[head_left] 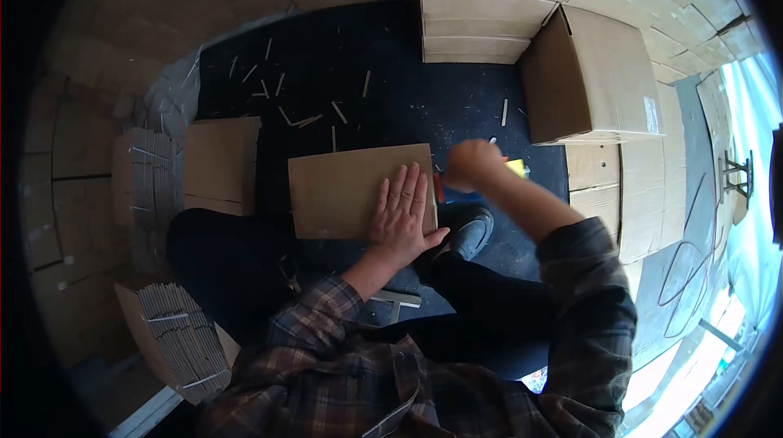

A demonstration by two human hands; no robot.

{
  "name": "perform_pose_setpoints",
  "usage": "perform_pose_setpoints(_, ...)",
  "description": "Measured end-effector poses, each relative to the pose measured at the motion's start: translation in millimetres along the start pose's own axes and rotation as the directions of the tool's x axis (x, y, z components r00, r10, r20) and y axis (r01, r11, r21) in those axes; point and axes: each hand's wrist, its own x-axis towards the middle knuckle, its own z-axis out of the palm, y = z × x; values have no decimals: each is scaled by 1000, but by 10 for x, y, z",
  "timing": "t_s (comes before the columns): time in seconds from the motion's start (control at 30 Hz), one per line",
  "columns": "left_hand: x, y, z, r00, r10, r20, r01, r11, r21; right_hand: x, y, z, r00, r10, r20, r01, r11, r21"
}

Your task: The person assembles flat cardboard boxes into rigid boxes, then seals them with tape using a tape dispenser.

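My left hand (400, 218) lies flat with fingers stretched on the right part of a brown cardboard piece (338, 193), which rests in front of my knees. Just past its right edge, my right hand (475, 165) is closed in a fist, a little blurred. A small red part (439, 187) shows beside the fist at the cardboard's edge; I cannot tell what the fist holds. Behind my right wrist a yellow item (515, 167) peeks out, mostly hidden. My shoe (473, 234) is below the fist.
Thin pale strips (338, 112) lie scattered over the dark floor. Stacked cardboard boxes (489, 26) and a large closed box (620, 71) stand at the right. On the left are bundles of flat cardboard pieces (183, 332) in open boxes. A cable (689, 275) lies at far right.
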Motion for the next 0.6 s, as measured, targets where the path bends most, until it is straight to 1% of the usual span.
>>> perform_pose_setpoints(0.07, 2, -7, 0, 1000, -5, 28, 6, 1000, -12, 102, -189, 211, 1000, -32, -1, 31, 999, -44)
perform_pose_setpoints(0.13, -1, 2, 1, 999, -13, 37, 14, 1000, -12, 195, -283, 437, 1000, -23, -13, 23, 998, -60)
perform_pose_setpoints(0.2, 19, 1, -9, 999, -5, 32, 5, 1000, -12, 379, -269, 696, 994, 26, -106, -28, 999, -22)
perform_pose_setpoints(0.23, 21, -3, -4, 999, -15, 44, 15, 1000, -7, 417, -287, 761, 991, 31, -128, -28, 999, 20)
perform_pose_setpoints(0.3, 23, 26, -15, 999, -11, 36, 12, 1000, -13, 403, -294, 836, 987, 40, -154, -49, 997, -52)
perform_pose_setpoints(0.33, 20, 26, -30, 999, -15, 43, 16, 1000, -10, 656, -205, 1165, 966, 62, -250, -54, 998, 36)
perform_pose_setpoints(0.37, 12, 13, -37, 999, -19, 50, 19, 1000, -3, 469, -182, 1136, 964, 22, -265, -30, 999, -28)
perform_pose_setpoints(0.4, 3, 6, -22, 1000, -16, 25, 17, 999, -41, 316, -140, 1096, 961, -19, -274, -7, 995, -96)
perform_pose_setpoints(0.43, 0, -4, 8, 1000, -8, 11, 9, 999, -50, 270, -16, 1119, 964, 3, -265, -3, 1000, 1)
perform_pose_setpoints(0.5, -16, -10, -5, 1000, -14, 25, 16, 998, -63, -14, 252, 1060, 979, 50, -196, -52, 999, -6)
perform_pose_setpoints(0.53, -33, -9, -26, 1000, -13, 10, 14, 997, -70, -90, 468, 1147, 982, 62, -181, -55, 998, 40)
perform_pose_setpoints(0.57, -42, -9, -59, 1000, -3, 31, 6, 995, -99, -139, 719, 1291, 983, 72, -168, -58, 995, 86)
perform_pose_setpoints(0.6, -40, -17, -95, 999, 4, 45, 1, 992, -125, -165, 992, 1527, 981, 35, -191, -17, 995, 94)
